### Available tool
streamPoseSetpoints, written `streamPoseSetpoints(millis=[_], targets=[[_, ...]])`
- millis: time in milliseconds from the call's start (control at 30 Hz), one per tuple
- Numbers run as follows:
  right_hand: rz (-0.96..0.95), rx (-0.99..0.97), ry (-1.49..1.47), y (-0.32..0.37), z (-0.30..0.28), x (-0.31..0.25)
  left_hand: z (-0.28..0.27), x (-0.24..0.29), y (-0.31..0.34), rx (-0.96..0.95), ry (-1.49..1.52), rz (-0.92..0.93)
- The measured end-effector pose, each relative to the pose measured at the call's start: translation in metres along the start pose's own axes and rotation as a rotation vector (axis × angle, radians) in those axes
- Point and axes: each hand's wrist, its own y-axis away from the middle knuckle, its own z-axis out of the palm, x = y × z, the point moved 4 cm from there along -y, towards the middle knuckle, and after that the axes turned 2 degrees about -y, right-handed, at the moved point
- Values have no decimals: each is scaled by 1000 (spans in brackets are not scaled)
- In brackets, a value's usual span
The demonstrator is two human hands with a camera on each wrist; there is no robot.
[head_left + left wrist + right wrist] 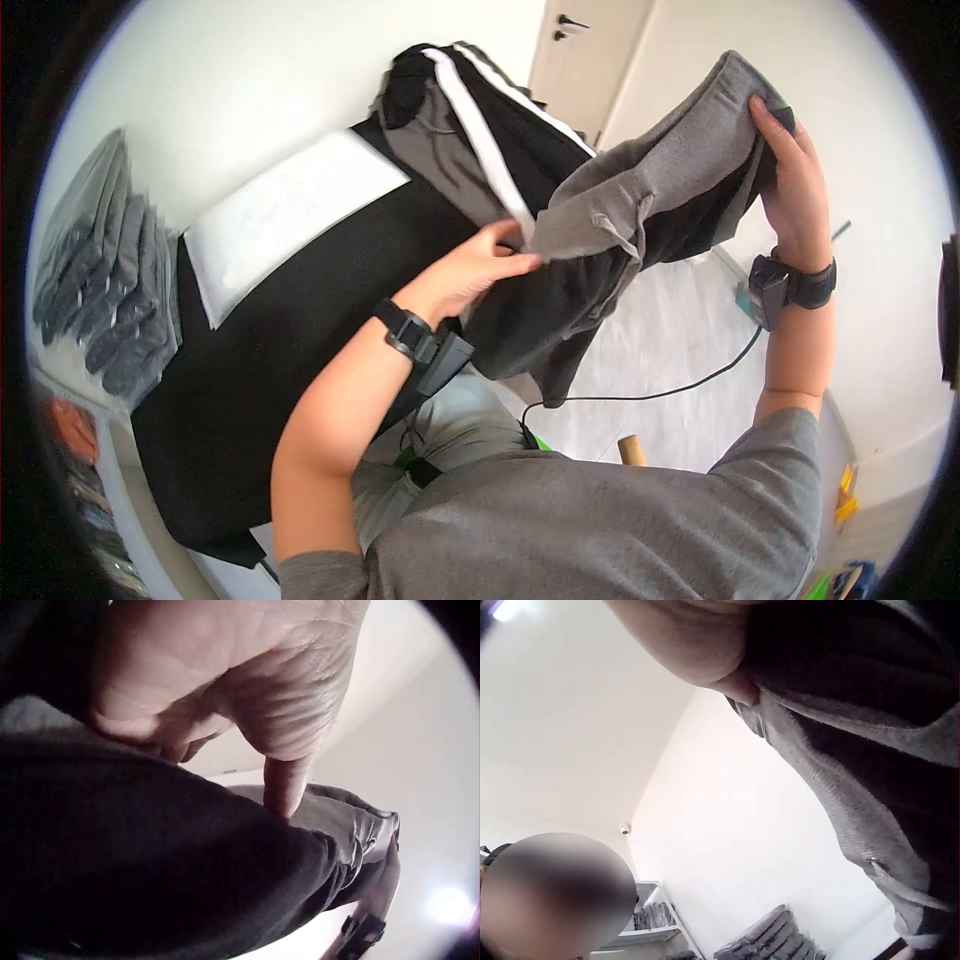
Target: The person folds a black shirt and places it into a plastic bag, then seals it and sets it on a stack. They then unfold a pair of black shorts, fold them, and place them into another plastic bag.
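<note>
A dark garment with a grey inner waistband (690, 140) and a drawstring (622, 236) is held up between both hands. The right hand (798, 185) grips the far end of the waistband, its thumb on the grey inside. At the waistband's near end the left hand (480, 270) pinches the cloth between thumb and fingers. In the left wrist view the left thumb (286, 784) presses on the dark cloth (187, 847). The right wrist view shows the right hand (697, 645) at the grey band (832, 787), its fingers mostly hidden behind cloth.
A black-covered table (300, 370) bears a white packet (290, 220) and a black garment with white stripes (470, 120). Bagged dark items (110, 290) are stacked at the left. A cable (650, 398) runs across, and a door (590, 60) stands at the back.
</note>
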Motion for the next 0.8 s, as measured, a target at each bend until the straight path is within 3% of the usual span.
streamPoseSetpoints(millis=[67,133,233,267,300,367,467,567,633,800], targets=[[6,60,17,12,-32,-13,43,6,-8,-168,197,-73],[-17,154,62,28,-73,-27,76,22,-10,-219,159,-191],[-29,326,45,51,-154,-38,103,57,-21,-147,41,19],[-68,376,61,62,-179,-40,105,71,-24,-67,-33,42],[3,385,92,69,-212,-36,107,81,-31,51,-47,183],[87,388,152,94,-250,-32,119,113,-41,1,-152,311],[119,427,233,126,-262,-27,129,145,-58,117,-313,383],[155,410,220,145,-266,-13,122,159,-89,53,-354,417],[148,263,259,153,-267,-5,128,164,-95,33,-408,424],[208,180,393,172,-286,10,129,156,-111,-73,-589,325]])
